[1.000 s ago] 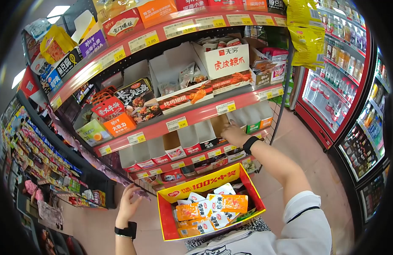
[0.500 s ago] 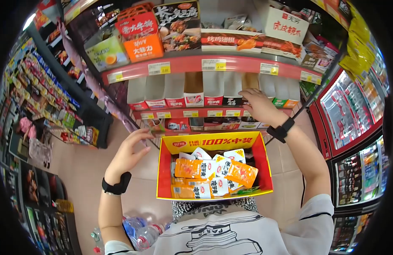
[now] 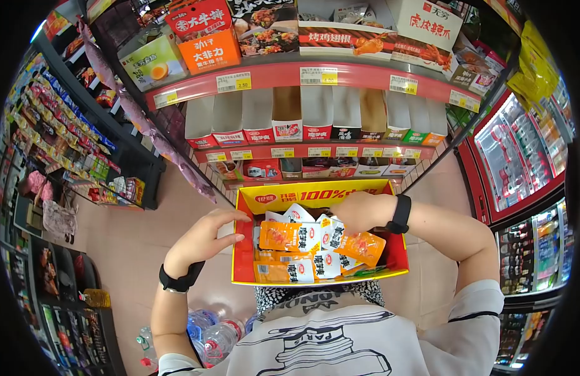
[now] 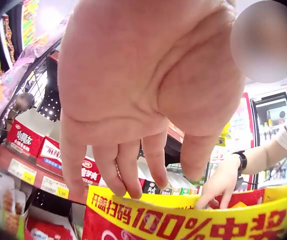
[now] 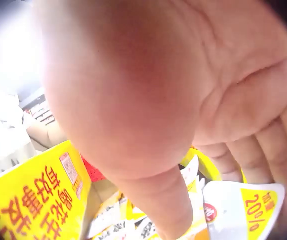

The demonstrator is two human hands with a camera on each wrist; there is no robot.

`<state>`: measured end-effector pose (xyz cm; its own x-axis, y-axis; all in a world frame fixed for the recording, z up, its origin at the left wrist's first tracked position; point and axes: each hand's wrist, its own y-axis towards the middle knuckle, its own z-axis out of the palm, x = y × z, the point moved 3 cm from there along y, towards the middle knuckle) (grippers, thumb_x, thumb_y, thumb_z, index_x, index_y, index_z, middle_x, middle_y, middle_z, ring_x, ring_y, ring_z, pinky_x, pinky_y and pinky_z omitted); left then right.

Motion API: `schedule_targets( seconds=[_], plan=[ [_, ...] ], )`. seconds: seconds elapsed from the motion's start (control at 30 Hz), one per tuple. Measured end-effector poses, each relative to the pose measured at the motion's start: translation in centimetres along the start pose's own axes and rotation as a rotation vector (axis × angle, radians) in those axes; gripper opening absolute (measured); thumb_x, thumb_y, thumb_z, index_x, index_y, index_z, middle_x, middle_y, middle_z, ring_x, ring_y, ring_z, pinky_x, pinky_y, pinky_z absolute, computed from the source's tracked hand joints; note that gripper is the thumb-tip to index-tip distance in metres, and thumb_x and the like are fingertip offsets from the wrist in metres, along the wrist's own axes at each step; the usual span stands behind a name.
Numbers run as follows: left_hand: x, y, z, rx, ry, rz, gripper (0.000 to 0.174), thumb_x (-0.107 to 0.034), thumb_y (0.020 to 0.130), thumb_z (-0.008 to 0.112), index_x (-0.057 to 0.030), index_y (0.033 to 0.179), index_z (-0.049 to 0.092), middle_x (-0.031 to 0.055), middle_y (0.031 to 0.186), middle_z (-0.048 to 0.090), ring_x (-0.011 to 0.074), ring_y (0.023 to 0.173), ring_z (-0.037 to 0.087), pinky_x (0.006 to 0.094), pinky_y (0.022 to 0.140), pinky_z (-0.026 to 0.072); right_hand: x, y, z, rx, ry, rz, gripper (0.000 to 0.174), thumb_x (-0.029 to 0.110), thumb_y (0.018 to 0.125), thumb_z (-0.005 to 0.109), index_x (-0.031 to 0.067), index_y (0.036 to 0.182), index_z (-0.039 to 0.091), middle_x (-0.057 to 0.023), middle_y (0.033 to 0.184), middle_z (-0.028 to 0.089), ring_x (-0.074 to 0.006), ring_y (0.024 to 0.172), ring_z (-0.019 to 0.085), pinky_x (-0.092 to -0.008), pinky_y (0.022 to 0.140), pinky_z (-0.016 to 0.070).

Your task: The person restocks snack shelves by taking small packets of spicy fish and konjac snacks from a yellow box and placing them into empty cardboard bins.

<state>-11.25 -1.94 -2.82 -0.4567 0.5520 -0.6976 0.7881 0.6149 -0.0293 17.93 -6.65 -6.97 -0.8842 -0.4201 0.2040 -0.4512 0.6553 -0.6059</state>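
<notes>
In the head view, a yellow and red cardboard box (image 3: 242,260) in front of the person's body holds several orange and white snack packets (image 3: 282,235). My left hand (image 3: 201,243) is at the box's left edge, fingertips right at the rim and palm empty. My right hand (image 3: 360,213) reaches down over the back right of the box, its fingertips hidden among the packets. The right wrist view shows the fingers going behind a white packet (image 5: 228,205) marked 20%, with the thumb (image 5: 163,210) in front, apart from the fingers.
A shelf rack stands ahead, with a row of open-topped cartons (image 3: 318,109) on a lower shelf and boxed snacks (image 3: 346,42) above. Drink coolers (image 3: 518,156) line the right side. Racks of hanging packets (image 3: 70,125) are at left. Bottles (image 3: 218,338) stand on the floor.
My right hand has come back from the row of cartons on the shelf into the box. The left hand has moved right to the box's edge. The view has tilted down.
</notes>
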Motion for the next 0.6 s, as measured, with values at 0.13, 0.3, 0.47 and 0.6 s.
schedule_targets(
  seconds=[0.13, 0.3, 0.47, 0.6],
  plan=[
    [0.0, -0.2, 0.3, -0.047, -0.014, -0.017, 0.033, -0.014, 0.080, 0.066, -0.0052, 0.111, 0.060, 0.0130, 0.111, 0.061, 0.0293, 0.109, 0.053, 0.0380, 0.095, 0.0396, 3.0, 0.9, -1.0, -0.085, 0.257, -0.260, 0.026, 0.015, 0.068, 0.069, -0.0024, 0.085, 0.060, -0.0193, 0.080, 0.064, -0.0360, 0.078, 0.063, -0.0440, 0.066, 0.0490],
    [-0.5, -0.2, 0.4, -0.039, -0.009, -0.012, 0.033, -0.014, 0.080, 0.066, -0.0050, 0.111, 0.060, 0.0128, 0.111, 0.061, 0.0287, 0.109, 0.052, 0.0380, 0.095, 0.0391, 5.8, 0.9, -1.0, -0.174, 0.099, -0.290, 0.025, 0.010, 0.074, 0.066, 0.0010, 0.095, 0.055, -0.0195, 0.084, 0.062, -0.0385, 0.082, 0.060, -0.0459, 0.070, 0.0471],
    [-0.5, 0.0, 0.7, -0.024, -0.024, -0.016, 0.034, -0.014, 0.080, 0.066, -0.0048, 0.112, 0.060, 0.0128, 0.112, 0.060, 0.0286, 0.109, 0.052, 0.0378, 0.095, 0.0392, 5.0, -0.7, -3.1, -0.418, 0.343, -0.256, 0.021, 0.009, 0.074, 0.065, 0.0025, 0.093, 0.059, -0.0185, 0.082, 0.062, -0.0357, 0.083, 0.061, -0.0449, 0.070, 0.0456],
    [-0.3, 0.4, 1.2, -0.024, -0.050, -0.020, 0.036, -0.013, 0.080, 0.066, -0.0043, 0.114, 0.058, 0.0138, 0.112, 0.060, 0.0288, 0.108, 0.053, 0.0370, 0.095, 0.0395, 4.4, -0.9, -4.1, -0.600, 0.505, -0.206, 0.019, 0.015, 0.079, 0.064, 0.0042, 0.095, 0.059, -0.0176, 0.083, 0.062, -0.0348, 0.082, 0.060, -0.0435, 0.068, 0.0450]
  ],
)
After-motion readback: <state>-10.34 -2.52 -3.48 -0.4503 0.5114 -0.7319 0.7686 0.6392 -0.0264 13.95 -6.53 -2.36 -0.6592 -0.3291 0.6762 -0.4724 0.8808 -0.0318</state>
